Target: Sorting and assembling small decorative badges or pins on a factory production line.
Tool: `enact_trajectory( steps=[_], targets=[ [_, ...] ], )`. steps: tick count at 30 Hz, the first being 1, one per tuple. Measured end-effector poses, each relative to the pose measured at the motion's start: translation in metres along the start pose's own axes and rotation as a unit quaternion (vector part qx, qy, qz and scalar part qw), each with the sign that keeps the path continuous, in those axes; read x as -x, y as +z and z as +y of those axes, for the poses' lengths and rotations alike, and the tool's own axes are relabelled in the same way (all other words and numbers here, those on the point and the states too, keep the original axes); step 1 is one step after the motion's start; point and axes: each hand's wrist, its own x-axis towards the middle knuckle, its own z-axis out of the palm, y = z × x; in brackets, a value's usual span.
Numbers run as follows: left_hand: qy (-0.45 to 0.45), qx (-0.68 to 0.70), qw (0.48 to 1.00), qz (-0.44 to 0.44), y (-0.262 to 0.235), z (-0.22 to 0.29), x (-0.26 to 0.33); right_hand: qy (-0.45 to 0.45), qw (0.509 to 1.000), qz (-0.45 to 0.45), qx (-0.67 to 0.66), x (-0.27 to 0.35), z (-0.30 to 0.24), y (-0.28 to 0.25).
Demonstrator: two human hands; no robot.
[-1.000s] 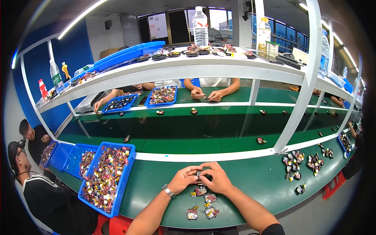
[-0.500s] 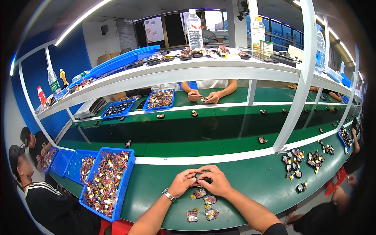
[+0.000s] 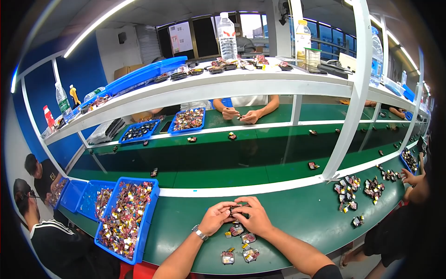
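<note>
Both hands meet over the near edge of the green work surface, fingers bent around a small black plastic case. My left hand, with a metal watch at the wrist, pinches it from the left. From the right, my right hand closes its fingers over the top, covering most of the case. Just below the hands lie several open black cases with red wires and yellow and silver parts, among them an open case nearest me on the left.
To my left stands a blue tray heaped with small wired parts. Clusters of black cases lie at right. A white shelf frame crosses ahead, carrying bottles. Beyond it, another person's hands handle a small part. People sit on both sides.
My fingers shift slightly around the black case, which stays in about the same place. At far right, another person's hand has come to the table edge beside the clusters.
</note>
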Motion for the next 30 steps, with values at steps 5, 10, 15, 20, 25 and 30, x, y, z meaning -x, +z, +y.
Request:
enact_trajectory(
  steps=[5, 10, 15, 20, 25, 30],
  targets=[
    [-0.005, -0.017, 1.0, 0.01, 0.0, -0.005, -0.005, 0.014, 1.0, 0.002, 0.001, 0.002, 0.005, 0.001],
    [-0.001, -0.029, 0.999, 0.029, -0.004, -0.004, 0.004, 0.008, 0.999, -0.008, -0.031, 0.0, 0.005, 0.008],
    [0.016, -0.014, 1.0, 0.023, 0.001, -0.018, -0.003, 0.031, 0.999, 0.001, 0.035, 0.004, 0.001, 0.002],
    [0.058, 0.002, 0.998, -0.005, 0.009, -0.018, -0.008, 0.039, 0.999, 0.018, -0.018, 0.002, -0.004, -0.001],
    [0.075, 0.032, 0.997, 0.007, -0.001, -0.009, 0.003, -0.071, 0.995, 0.057, 0.049, -0.007, -0.015, 0.008],
    [0.088, 0.057, 0.995, 0.004, 0.004, -0.011, -0.004, -0.069, 0.993, 0.072, 0.057, -0.004, -0.019, -0.001]
  ],
)
